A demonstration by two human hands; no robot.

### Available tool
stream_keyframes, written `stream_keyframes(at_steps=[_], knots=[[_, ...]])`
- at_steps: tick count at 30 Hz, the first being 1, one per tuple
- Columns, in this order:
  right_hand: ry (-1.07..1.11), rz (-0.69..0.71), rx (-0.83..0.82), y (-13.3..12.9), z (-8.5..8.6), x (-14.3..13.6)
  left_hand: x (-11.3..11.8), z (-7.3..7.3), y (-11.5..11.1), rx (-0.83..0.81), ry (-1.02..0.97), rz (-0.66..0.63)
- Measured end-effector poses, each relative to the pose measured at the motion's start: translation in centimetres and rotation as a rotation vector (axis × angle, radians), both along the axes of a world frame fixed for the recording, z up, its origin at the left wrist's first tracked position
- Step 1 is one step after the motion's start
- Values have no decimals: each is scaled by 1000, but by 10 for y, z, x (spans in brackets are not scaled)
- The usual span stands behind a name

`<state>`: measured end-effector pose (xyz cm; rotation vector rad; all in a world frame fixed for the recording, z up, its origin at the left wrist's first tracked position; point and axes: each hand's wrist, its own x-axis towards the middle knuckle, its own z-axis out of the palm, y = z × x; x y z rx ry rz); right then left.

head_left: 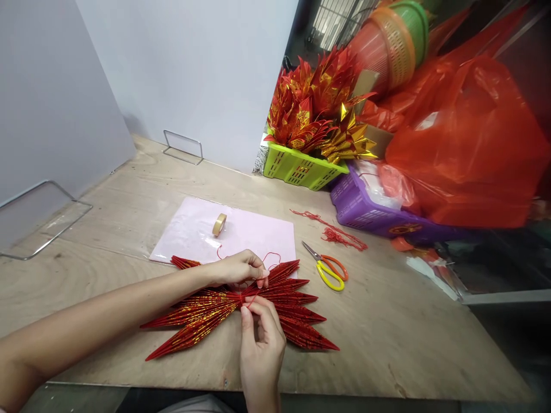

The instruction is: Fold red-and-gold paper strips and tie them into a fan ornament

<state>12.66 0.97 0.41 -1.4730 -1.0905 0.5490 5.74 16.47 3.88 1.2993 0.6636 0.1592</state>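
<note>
A red and gold pleated paper decoration (202, 312) lies on the wooden table, its pointed folds fanning out to both sides from a pinched middle. Red string (272, 256) runs around that middle and curls up behind it. Over the far side of the middle, my left hand (241, 268) pinches the string between its fingertips. My right hand (263, 335) is on the near side, thumb and forefinger closed on another part of the string. Both hands hide some of the folds and the spot where the string crosses.
Behind the decoration a pale sheet (258, 229) carries a tape roll (219, 225). To the right lie scissors (329, 267) and loose red strings (340, 236). Farther back stand a green basket (301, 166) of folded paper pieces, a purple basket (361, 201) and a red bag (469, 149).
</note>
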Motion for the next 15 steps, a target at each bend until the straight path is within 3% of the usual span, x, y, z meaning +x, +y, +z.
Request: stream_keyframes(at_steps=[6,9,15], knots=[[63,156,15,7,6,2,0,-6,-1,-24,0,45],[110,149,-80,10,5,4,-2,-5,0,-64,-2,54],[-16,112,-172,4,9,7,-1,-7,5,-131,-9,96]])
